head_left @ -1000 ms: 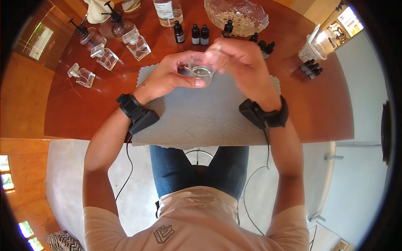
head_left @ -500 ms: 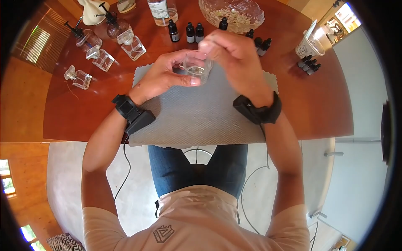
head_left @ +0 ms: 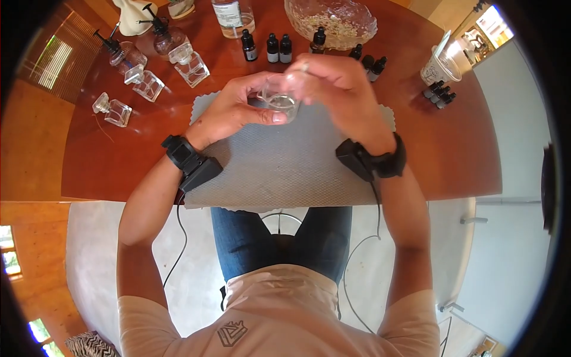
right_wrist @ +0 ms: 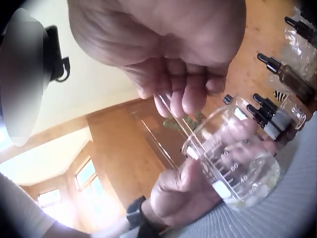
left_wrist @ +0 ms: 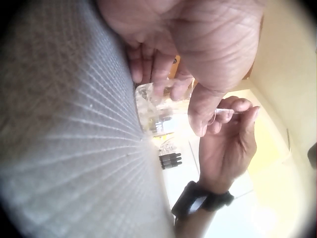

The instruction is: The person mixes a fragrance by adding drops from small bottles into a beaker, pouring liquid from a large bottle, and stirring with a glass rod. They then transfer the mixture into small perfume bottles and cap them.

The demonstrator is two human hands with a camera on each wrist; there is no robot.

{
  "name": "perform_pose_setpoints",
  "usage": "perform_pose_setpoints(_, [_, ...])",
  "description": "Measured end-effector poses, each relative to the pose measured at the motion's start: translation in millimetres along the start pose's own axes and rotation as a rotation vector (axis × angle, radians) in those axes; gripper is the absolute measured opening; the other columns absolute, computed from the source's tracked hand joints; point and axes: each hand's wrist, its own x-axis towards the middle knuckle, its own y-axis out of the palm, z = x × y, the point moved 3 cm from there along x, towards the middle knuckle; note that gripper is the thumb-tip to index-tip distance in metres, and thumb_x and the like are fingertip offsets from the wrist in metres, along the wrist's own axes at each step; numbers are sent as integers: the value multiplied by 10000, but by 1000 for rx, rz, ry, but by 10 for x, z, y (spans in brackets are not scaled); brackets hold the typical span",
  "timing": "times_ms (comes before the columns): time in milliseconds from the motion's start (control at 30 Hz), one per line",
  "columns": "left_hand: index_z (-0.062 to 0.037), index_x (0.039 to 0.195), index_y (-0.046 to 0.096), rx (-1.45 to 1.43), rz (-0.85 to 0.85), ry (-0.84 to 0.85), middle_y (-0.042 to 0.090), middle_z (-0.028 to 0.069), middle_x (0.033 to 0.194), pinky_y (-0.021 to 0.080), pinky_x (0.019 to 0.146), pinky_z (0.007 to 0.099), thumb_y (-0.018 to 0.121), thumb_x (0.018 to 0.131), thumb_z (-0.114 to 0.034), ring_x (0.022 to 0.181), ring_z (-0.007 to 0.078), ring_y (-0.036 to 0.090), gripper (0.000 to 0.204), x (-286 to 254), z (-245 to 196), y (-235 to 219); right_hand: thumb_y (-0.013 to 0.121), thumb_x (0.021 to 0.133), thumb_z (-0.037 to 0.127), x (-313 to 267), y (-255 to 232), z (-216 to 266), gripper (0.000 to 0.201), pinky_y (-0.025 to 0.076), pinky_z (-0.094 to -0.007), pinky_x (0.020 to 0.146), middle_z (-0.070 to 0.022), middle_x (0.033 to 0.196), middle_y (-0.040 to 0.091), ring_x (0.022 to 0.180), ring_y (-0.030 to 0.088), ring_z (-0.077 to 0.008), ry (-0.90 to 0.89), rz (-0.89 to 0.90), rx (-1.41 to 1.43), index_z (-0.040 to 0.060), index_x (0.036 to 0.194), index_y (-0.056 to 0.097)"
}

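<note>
My left hand (head_left: 241, 107) holds a clear glass beaker (head_left: 281, 107) low over the grey mat (head_left: 273, 172), thumb on the near side and fingers round the far side. White graduation marks run up the wall of the beaker (right_wrist: 247, 171) in the right wrist view, and a little clear liquid lies at its bottom. Above the rim, my right hand (head_left: 342, 89) pinches a thin glass rod (right_wrist: 180, 123) between thumb and fingers. The rod slants down into the beaker. In the head view the right fingers are blurred and partly cover the rim.
Square glass perfume bottles (head_left: 148, 88) and brown pump bottles (head_left: 168, 44) stand at left. Several black-capped dropper bottles (head_left: 248, 49), a large labelled bottle (head_left: 231, 18) and a glass bowl (head_left: 333, 30) line the back. At right are a paper cup (head_left: 437, 70) and small black bottles (head_left: 439, 94).
My right hand has kept moving in small motions over the beaker, rising a little and then lowering again. The left hand has kept its hold on the beaker.
</note>
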Motion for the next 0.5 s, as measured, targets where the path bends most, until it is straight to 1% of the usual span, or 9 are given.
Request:
perform_pose_setpoints(67, [-38, 1366, 600, 6, -18, 27, 678, 62, 1253, 476, 1005, 318, 840, 832, -131, 1186, 136, 595, 592, -14, 20, 0, 649, 968, 143, -6, -151, 21, 200, 443, -298, 591, -68, 718, 584, 627, 537, -144, 26, -23, -51, -36, 880, 646])
perform_pose_setpoints(100, [-41, 1364, 603, 18, -24, 39, 679, 62, 1252, 475, 1006, 319, 841, 831, -133, 1186, 138, 597, 591, -6, 22, 3, 643, 975, 142, 27, -176, -25, 206, 432, -310, 580, -65, 701, 565, 623, 507, -132, 21, -40, -146, -37, 873, 635])
perform_pose_setpoints(133, [-43, 1362, 605, 27, -25, 52, 680, 62, 1252, 474, 1007, 319, 843, 830, -135, 1187, 141, 598, 591, 11, 25, 14, 642, 977, 145, 12, -145, -56, 210, 424, -308, 573, -64, 692, 553, 620, 493, -126, -1, -71, -142, -34, 868, 631])
perform_pose_setpoints(200, [-44, 1368, 601, 39, -2, 4, 678, 63, 1256, 470, 1016, 322, 848, 826, -145, 1194, 153, 600, 605, -4, 18, -5, 641, 979, 152, -1, -30, -69, 219, 409, -305, 561, -63, 673, 530, 613, 465, -114, -47, -140, -143, -28, 856, 623])
perform_pose_setpoints(300, [-45, 1377, 595, 62, 13, -30, 677, 64, 1261, 467, 1023, 325, 853, 823, -154, 1210, 169, 599, 621, 2, -30, -6, 648, 972, 162, -6, 101, -30, 226, 404, -307, 555, -75, 663, 526, 593, 462, -137, -144, -130, -6, -23, 846, 620])
perform_pose_setpoints(333, [-45, 1380, 594, 70, 11, -40, 676, 64, 1263, 466, 1025, 326, 854, 822, -156, 1215, 174, 599, 625, -12, -34, -14, 647, 970, 161, -7, 72, -40, 220, 410, -314, 557, -86, 671, 533, 592, 472, -159, -106, -116, -28, -23, 852, 624])
perform_pose_setpoints(400, [-45, 1362, 607, 10, -23, -8, 680, 54, 1245, 467, 1016, 320, 855, 823, -159, 1190, 159, 603, 604, -15, -7, 3, 645, 964, 160, -22, -46, -54, 211, 423, -330, 562, -107, 686, 548, 590, 491, -202, -29, -87, -72, -24, 862, 633])
perform_pose_setpoints(500, [-45, 1349, 615, -34, -49, 8, 680, 46, 1230, 467, 1013, 318, 855, 826, -158, 1168, 150, 606, 587, -17, 13, 18, 636, 966, 159, -5, -114, -57, 207, 430, -333, 565, -124, 704, 567, 595, 508, -223, -5, -151, -271, -26, 872, 640])
